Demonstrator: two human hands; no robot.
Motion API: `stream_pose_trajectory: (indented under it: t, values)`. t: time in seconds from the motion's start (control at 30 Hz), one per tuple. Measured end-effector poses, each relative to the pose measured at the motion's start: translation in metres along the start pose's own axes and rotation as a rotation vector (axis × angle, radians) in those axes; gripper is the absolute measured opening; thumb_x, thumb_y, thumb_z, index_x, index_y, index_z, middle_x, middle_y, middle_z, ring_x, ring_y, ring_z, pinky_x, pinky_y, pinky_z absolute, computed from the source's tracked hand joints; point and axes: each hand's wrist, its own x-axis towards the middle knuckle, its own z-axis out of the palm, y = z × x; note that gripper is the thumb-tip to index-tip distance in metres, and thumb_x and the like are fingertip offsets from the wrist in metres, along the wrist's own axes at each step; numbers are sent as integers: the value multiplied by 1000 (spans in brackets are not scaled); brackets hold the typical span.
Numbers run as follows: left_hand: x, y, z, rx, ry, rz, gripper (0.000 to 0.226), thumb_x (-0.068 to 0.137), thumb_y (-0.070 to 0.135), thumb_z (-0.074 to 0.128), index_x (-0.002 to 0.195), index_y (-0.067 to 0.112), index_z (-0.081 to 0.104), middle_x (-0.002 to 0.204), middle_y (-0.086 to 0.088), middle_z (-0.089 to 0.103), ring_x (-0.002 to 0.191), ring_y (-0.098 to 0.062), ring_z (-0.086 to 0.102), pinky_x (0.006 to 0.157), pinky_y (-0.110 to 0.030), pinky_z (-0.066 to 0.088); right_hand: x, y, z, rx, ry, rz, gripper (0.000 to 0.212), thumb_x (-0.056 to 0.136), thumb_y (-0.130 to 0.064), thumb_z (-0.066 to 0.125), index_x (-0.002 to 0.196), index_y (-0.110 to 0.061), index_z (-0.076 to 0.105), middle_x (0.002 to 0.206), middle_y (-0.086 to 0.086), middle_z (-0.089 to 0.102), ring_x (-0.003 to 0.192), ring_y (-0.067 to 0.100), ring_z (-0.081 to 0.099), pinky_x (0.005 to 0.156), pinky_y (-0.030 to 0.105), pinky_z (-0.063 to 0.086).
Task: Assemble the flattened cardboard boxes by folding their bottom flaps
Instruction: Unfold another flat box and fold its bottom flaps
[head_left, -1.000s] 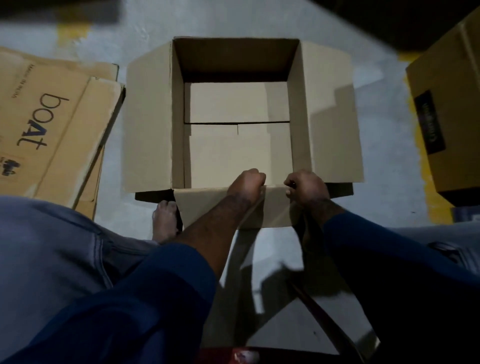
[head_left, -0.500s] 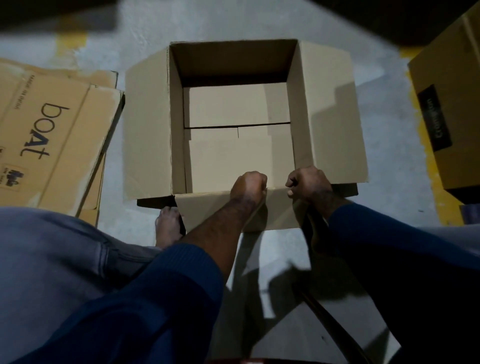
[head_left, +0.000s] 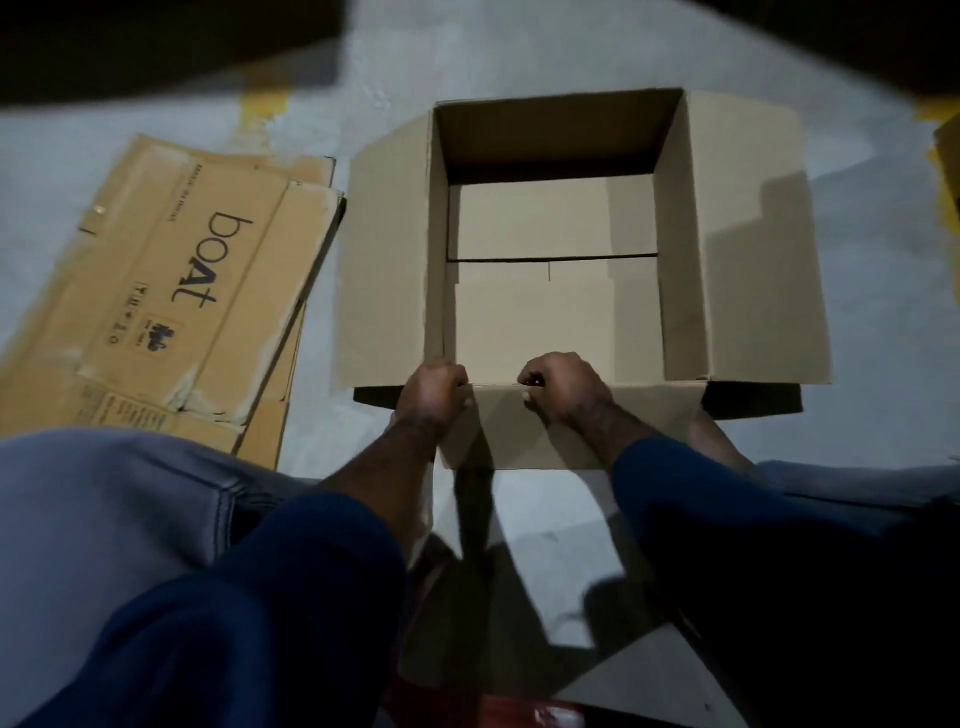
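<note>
An open cardboard box (head_left: 748, 270) stands upright on the grey floor, its top flaps spread outward. Inside, its bottom flaps lie folded flat with a dark seam across the middle. My left hand (head_left: 434, 397) grips the box's near top edge with curled fingers, left of centre. My right hand (head_left: 563, 387) grips the same near edge a little further right. The near top flap (head_left: 649, 426) hangs down toward me between my forearms.
A stack of flattened cardboard boxes (head_left: 171, 291) printed "boAt" lies on the floor to the left, beside the open box. My knees frame the bottom corners. Another box's edge (head_left: 950, 156) shows at the far right. Yellow floor marks (head_left: 265, 101) lie beyond.
The view has swung left, so the box now sits further right in view. Both hands have shifted left along the near edge, still gripping it.
</note>
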Motion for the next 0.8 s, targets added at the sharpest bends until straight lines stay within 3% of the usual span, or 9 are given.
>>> stream_pose_trajectory:
  t: [0.07, 0.23, 0.4, 0.5, 0.67, 0.73, 0.8]
  values:
    - [2, 3, -2, -42, 1, -58, 4, 89, 18, 75, 90, 16, 71, 95, -3, 66, 82, -17, 58, 69, -28, 44, 4, -7, 5, -30, -8, -11, 21, 85, -22, 74, 105, -26, 77, 111, 0, 72, 101, 27, 65, 87, 37, 56]
    - [15, 7, -8, -73, -60, -144, 11, 82, 20, 84, 83, 23, 74, 86, 3, 71, 84, -16, 66, 82, -35, 59, 8, 2, 12, 48, 25, -3, 24, 85, -22, 74, 109, -27, 76, 113, -2, 71, 105, 22, 64, 91, 36, 54]
    - [18, 11, -8, -18, -67, -127, 14, 84, 19, 82, 93, 17, 72, 95, -3, 69, 90, -22, 65, 84, -38, 58, 10, 9, 12, 116, 21, 10, 22, 87, -25, 73, 108, -23, 76, 111, -1, 71, 105, 20, 63, 92, 33, 52]
    - [15, 24, -10, 89, -97, -88, 22, 87, 18, 79, 106, 14, 68, 106, -6, 66, 96, -22, 63, 87, -41, 58, 4, 15, 6, 127, 120, 89, 22, 90, -36, 69, 108, -26, 75, 114, 0, 70, 107, 23, 63, 94, 35, 52]
    - [11, 65, -14, 29, -132, 52, 28, 90, 30, 74, 112, 13, 71, 116, -8, 65, 107, -27, 62, 90, -36, 53, -29, 47, -20, 82, 500, 519, 26, 92, -29, 62, 118, -29, 68, 133, 7, 52, 123, 30, 47, 102, 45, 45]
    - [7, 84, -15, -7, -139, 84, 22, 93, 29, 70, 108, 13, 72, 114, -9, 67, 106, -27, 62, 87, -36, 53, -38, 58, -33, 202, 586, 758, 31, 88, -24, 63, 119, -27, 65, 136, 10, 44, 124, 34, 43, 102, 50, 45]
    - [2, 101, -16, -54, -164, 101, 19, 94, 28, 68, 105, 13, 72, 111, -9, 68, 100, -24, 62, 82, -34, 51, -43, 75, -41, 328, 570, 880, 35, 89, -23, 62, 124, -21, 60, 137, 15, 41, 123, 37, 44, 102, 48, 45]
